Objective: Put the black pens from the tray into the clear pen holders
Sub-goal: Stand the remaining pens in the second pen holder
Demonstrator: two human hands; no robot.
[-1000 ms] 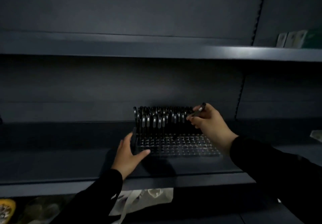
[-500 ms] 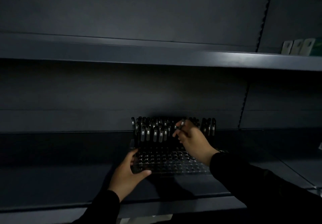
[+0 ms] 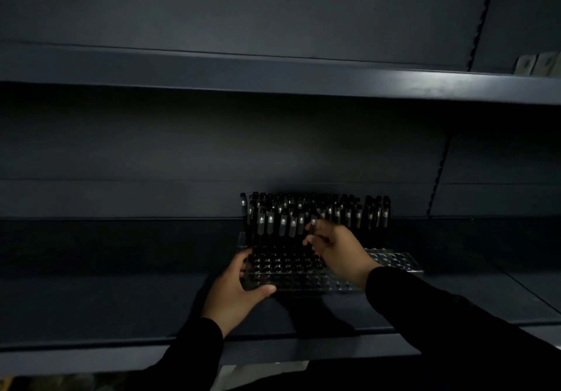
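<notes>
pen holder: clear plastic block [image 3: 394,261] pierced with a grid of round holes, lying on the dark lower shelf [image 3: 121,308]
black pens: slim dark barrels [image 3: 283,222] with pale clip marks, upright in the holder's back rows
left hand: [image 3: 235,292] grips the holder's front left corner
right hand: [image 3: 337,249] pinches a black pen [image 3: 313,223] among the standing rows
upper shelf: dark metal [image 3: 273,77]

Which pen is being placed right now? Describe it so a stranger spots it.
On the dark lower shelf sits a clear pen holder, its back rows full of upright black pens. Yours is the pen pinched in the right hand, at the front of those rows.
</notes>
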